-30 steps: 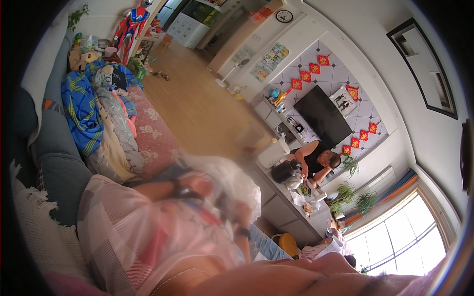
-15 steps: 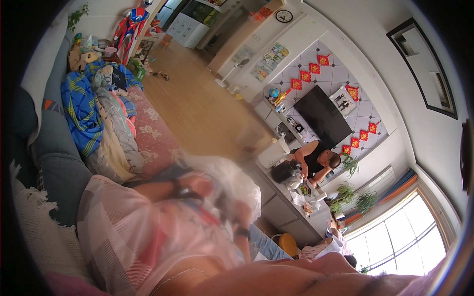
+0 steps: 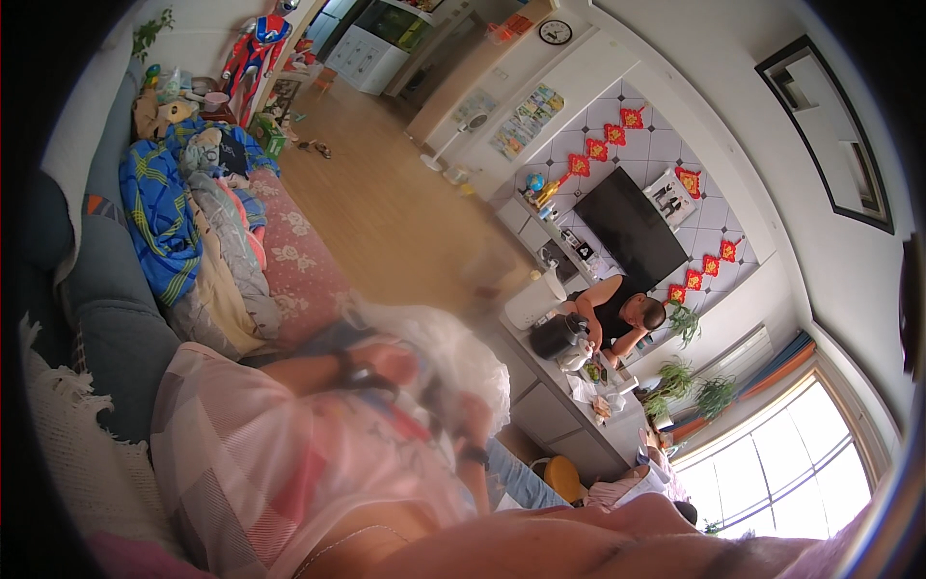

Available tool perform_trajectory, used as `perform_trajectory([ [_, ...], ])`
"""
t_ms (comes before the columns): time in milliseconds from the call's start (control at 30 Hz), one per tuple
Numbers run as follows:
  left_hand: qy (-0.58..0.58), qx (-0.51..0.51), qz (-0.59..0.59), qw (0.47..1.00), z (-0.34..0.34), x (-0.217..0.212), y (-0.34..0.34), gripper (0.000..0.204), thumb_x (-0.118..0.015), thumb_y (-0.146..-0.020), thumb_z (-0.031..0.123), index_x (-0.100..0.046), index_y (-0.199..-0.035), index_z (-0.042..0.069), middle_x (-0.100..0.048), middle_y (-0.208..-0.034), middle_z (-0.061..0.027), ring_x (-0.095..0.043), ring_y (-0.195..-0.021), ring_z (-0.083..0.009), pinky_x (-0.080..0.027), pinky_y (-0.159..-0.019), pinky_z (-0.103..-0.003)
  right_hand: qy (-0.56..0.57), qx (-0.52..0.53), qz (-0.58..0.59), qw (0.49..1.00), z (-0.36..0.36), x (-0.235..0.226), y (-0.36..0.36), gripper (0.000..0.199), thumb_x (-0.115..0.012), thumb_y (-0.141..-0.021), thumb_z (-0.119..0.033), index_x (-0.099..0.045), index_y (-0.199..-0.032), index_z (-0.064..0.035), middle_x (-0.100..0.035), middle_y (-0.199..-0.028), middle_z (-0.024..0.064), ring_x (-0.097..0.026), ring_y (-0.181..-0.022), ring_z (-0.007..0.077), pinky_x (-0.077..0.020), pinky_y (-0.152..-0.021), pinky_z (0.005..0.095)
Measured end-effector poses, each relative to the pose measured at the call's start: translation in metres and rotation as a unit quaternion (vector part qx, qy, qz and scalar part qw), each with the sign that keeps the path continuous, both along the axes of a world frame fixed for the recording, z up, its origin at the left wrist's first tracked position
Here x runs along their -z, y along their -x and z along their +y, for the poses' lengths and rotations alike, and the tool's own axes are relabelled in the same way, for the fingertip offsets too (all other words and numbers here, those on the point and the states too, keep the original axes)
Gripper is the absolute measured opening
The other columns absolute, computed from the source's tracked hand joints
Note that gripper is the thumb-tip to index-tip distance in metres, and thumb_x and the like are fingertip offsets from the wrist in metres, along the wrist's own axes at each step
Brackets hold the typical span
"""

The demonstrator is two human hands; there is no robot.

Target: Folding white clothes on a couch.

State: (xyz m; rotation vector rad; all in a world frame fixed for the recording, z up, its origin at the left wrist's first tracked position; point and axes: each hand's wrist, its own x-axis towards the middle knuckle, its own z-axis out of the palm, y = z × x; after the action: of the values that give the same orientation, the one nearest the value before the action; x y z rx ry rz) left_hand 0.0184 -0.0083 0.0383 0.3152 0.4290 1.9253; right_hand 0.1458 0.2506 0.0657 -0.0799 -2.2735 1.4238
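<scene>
Left hand: closed on the white plastic bag, at its gathered edge.
Right hand: blurred, grip unclear.
Bag: in the lap, likely light, soft, slippery; hold the edge.

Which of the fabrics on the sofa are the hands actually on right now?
The pale, translucent white cloth bunched between the left hand and right hand. The blue-and-yellow striped blanket and the pink floral cover lie farther up the sofa, untouched.

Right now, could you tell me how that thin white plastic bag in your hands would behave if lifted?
The white plastic bag looks thin and crumpled, so probably floppy and light. It is blurred between the left hand and right hand, so its contents stay unclear.
</scene>
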Motion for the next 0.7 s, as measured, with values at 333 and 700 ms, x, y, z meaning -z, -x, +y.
perform_trajectory([
  [333, -0.006, 0.004, 0.026, 1.0, 0.0039, -0.001, 0.0005, 0.029, -0.043, -0.087, 0.027, -0.05, -0.103, 0.004, -0.056, -0.1, -0.0095, -0.054, -0.092, -0.0204, -0.043, -0.082, -0.035, -0.024, 0.006, 0.009, 1.0, 0.0032, -0.001, 0.0009, 0.019, -0.05, -0.074, -0.007, -0.064, -0.086, -0.0035, -0.061, -0.079, 0.0037, -0.054, -0.071, 0.0101, -0.0417, -0.066, 0.0209],
  [700, -0.008, 0.003, 0.012, 1.0, -0.0014, -0.003, -0.0047, 0.028, -0.043, -0.087, 0.027, -0.05, -0.102, 0.004, -0.056, -0.098, -0.0096, -0.055, -0.091, -0.0207, -0.044, -0.08, -0.036, 0.0, -0.001, 0.002, 1.0, 0.0006, 0.0023, -0.0009, 0.019, -0.049, -0.075, -0.008, -0.064, -0.086, -0.0032, -0.061, -0.078, 0.0039, -0.054, -0.071, 0.0104, -0.0415, -0.066, 0.021],
])
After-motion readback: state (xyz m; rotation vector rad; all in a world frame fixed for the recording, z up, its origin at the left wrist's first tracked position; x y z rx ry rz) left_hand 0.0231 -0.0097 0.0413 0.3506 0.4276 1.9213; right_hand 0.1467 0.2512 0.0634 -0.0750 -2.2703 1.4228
